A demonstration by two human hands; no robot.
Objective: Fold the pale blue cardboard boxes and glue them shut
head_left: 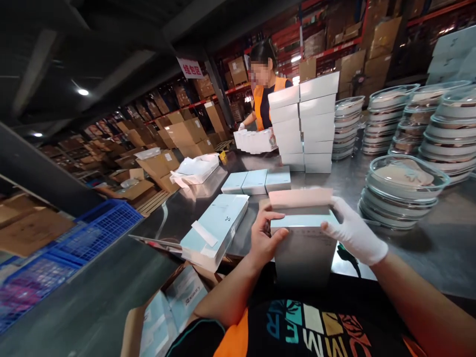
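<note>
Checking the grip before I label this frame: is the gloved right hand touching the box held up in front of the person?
Touching. The head view shows the gloved right hand with fingers laid on the box's top right edge, no gap; the bare left hand grips its left side.

I am looking at a warehouse packing station: tall racks (334, 34) of cardboard cartons (186, 134) fill ten to two o'clock, and stacked white boxes (303, 124) stand on a steel table (427, 238).

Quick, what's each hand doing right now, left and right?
Left hand: bare, closed on the left side of the box.
Right hand: in a white glove, gripping the same box's right edge.
</note>
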